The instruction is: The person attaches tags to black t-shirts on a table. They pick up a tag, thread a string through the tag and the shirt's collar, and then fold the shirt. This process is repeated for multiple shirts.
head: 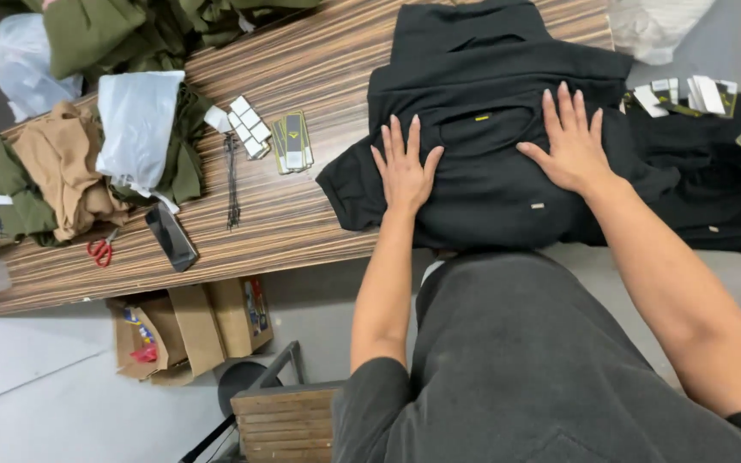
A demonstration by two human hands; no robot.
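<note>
Pressing 2 hands flat, released | left hand (406, 169), right hand (571, 146) | 1 black garment (482, 184)

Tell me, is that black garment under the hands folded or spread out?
Folded: the black garment forms a compact layered block, both hands, left and right, flat on it.

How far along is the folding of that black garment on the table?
Done: the black garment lies partly folded, sleeves tucked in. In hand: the left hand and right hand press flat on it, smoothing. Left: more black clothing lies unfolded on the right, and olive garments are piled at the far left.
</note>
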